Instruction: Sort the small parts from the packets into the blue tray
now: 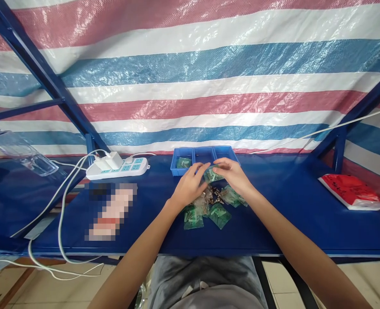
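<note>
Just right of the frame's centre, above a small heap, a green-tinted plastic bag [211, 175] of slim metal hardware, pinched near its upper right edge between thumb and fingertips of the right hand [230, 172]. At its left side, the left hand [190, 183], thumb and forefinger parted in a loose curve; whether gripping the film or only touching it, impossible to tell.

Probably light, with limp, slick film and stiff little pieces inside, likely free to slide and gather at the low end. Not fragile by the look of it, though perhaps easy to pierce from within by a sharp end. Best taken by a flat edge or corner, away from the lumpy contents, in a fingertip pinch rather than a full grasp.

Below the hands, in the lower middle of the frame, more green bags [220, 215] and clear bags [203, 202] around loose metal fasteners [216, 195], too small for an exact type. Beyond the hands, a blue three-compartment tray [182, 172], with another green bag [183, 162] in the left compartment. At the left of the frame, a white power strip [141, 170] with plugged-in chargers [114, 160], and farther left a clear bottle [35, 159]. At the right, a red-and-white packet [352, 189] on the blue table [289, 223].
</note>
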Demonstrator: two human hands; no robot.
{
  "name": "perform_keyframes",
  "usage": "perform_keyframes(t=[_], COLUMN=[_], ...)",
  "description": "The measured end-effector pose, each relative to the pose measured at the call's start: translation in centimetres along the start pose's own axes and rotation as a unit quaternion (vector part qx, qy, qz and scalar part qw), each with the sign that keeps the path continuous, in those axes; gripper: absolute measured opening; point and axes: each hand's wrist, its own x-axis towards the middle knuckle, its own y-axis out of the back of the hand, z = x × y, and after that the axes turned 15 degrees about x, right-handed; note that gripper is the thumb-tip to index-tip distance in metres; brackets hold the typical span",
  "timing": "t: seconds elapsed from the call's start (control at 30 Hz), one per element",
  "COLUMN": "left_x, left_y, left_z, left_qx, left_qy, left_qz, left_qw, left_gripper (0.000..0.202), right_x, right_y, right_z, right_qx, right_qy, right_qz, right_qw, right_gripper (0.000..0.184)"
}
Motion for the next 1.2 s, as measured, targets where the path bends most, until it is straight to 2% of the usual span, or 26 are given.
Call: perform_keyframes(t=[0.17,0.33,0.43,0.67,0.73,0.83,0.9,1.0,1.07,1.2], left_x=[-0.1,-0.1,0.0,-0.2,-0.3,-0.4,-0.4,-0.3,-0.3,0.0], left_y=[0.1,0.1,0.0,-0.2,-0.2,0.0,0.1,0.3,0.5,0.8], left_z=[-0.7,-0.9,-0.9,-0.6,-0.4,-0.2,-0.2,-0.3,-0.3,-0.2], left_qx=[0.036,0.055,0.051,0.017,-0.018,-0.050,-0.050,-0.053,-0.059,-0.033], left_qy=[-0.011,0.011,0.022,0.060,0.065,0.038,0.019,0.008,0.004,0.011], left_qz=[0.036,0.070,0.075,0.081,0.081,0.076,0.077,0.072,0.070,0.108], left_qw=[0.999,0.996,0.996,0.995,0.994,0.995,0.996,0.996,0.996,0.994], left_gripper=[0.030,0.028,0.028,0.030,0.042,0.051,0.045,0.036,0.034,0.031], right_x=[-0.8,-1.2,-1.3,-1.4,-1.4,-1.4,-1.4,-1.5,-1.7,-1.8], right_y=[-0.4,-0.3,-0.4,-1.1,-1.2,-1.1,-1.0,-0.9,-1.0,-1.4], right_z=[0.2,-1.0,-1.3,-1.7,-1.7,-1.8,-2.0,-2.3,-2.4,-2.4], right_qx=[0.061,0.127,0.136,0.012,-0.005,0.012,0.040,0.098,0.130,0.169], right_qy=[-0.062,-0.123,-0.144,-0.086,-0.071,-0.052,-0.055,-0.083,-0.091,-0.052], right_qz=[-0.038,-0.087,-0.103,-0.081,-0.071,-0.050,-0.047,-0.070,-0.091,-0.080], right_qw=[0.995,0.980,0.975,0.993,0.995,0.997,0.997,0.989,0.983,0.981], right_gripper=[0.035,0.029,0.034,0.035,0.041,0.045,0.042,0.029,0.030,0.028])
